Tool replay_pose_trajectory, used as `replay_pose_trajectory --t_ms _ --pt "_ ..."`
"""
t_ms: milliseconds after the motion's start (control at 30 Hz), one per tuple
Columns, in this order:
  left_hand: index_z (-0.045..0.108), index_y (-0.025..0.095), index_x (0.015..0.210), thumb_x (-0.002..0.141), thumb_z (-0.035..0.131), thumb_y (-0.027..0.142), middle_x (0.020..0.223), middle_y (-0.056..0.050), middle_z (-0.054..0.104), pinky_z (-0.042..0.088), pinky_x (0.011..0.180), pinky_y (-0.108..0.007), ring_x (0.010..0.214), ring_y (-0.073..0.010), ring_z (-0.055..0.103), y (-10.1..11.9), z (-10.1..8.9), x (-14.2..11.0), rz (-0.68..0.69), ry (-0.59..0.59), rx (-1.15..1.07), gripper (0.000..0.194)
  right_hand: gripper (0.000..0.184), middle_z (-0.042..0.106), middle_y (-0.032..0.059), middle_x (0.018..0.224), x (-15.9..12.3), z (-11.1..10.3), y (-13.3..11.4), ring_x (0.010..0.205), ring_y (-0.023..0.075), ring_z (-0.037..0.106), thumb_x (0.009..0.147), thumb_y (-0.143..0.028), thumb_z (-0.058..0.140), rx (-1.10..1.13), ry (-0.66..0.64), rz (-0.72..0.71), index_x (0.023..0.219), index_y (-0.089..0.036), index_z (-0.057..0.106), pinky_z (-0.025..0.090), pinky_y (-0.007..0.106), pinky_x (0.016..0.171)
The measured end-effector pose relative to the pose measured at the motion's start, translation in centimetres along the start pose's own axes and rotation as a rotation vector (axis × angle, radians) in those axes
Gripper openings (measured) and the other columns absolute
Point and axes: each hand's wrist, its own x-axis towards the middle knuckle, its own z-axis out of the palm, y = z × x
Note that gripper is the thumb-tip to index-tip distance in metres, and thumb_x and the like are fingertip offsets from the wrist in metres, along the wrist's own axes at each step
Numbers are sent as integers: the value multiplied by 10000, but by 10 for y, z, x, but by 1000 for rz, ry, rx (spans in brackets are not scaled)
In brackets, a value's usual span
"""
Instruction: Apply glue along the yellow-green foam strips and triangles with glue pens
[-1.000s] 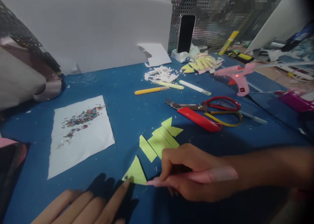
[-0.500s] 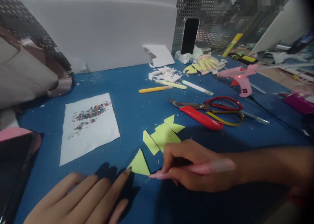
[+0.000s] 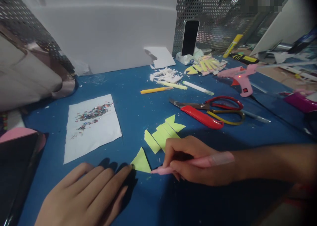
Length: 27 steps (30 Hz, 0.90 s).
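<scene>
My right hand (image 3: 192, 160) grips a pink pen-shaped tool (image 3: 195, 163), its tip touching the lower right corner of a yellow-green paper triangle (image 3: 141, 161) on the blue table (image 3: 138, 110). My left hand (image 3: 84, 196) lies flat on the table, its index fingertip pressing the triangle's left corner. Just behind my right hand lie several yellow-green paper strips (image 3: 162, 133) side by side.
A white sheet with glitter (image 3: 92, 127) lies to the left. Behind are a red utility knife (image 3: 198, 115), red and yellow scissors (image 3: 223, 109), markers (image 3: 156, 90), white scraps (image 3: 165, 76), a pink glue gun (image 3: 239, 76), a standing phone (image 3: 190, 38) and a white board wall (image 3: 104, 28).
My left hand has come further into view as the camera tilted down. The triangle and the pink tool keep their places relative to each other.
</scene>
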Motion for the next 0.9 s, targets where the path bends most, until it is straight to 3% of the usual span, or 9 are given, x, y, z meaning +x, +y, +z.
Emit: replay_pose_trajectory --t_ms 100,300,467,900 --pt "689 226 1322 1044 569 201 838 8 726 455 751 -389 682 -161 644 0 1 2 7 -2 -4 304 118 601 -17 756 0 1 2 620 77 552 983 -224 595 11 45 -19 884 -176 552 429 183 560" --pt "690 213 1301 1039 587 190 800 18 695 438 732 -388 666 -155 618 0 1 5 15 11 8 283 187 526 -50 668 3 0 -3 578 77 459 991 -287 602 -50 -2 18 854 -181 536 370 194 532" --pt "684 243 1316 1047 574 205 808 17 716 456 720 -382 658 -153 628 0 0 3 11 -9 18 294 214 520 -59 647 3 0 -2 553 68 444 994 -300 610 -99 -6 -33 831 -184 532 358 188 519" --pt "671 242 1333 1061 550 205 800 12 706 462 716 -391 663 -154 624 1 1 2 9 -26 28 300 170 560 -55 673 1 1 2 571 62 472 957 -187 603 -62 28 -42 810 -186 519 379 180 540"
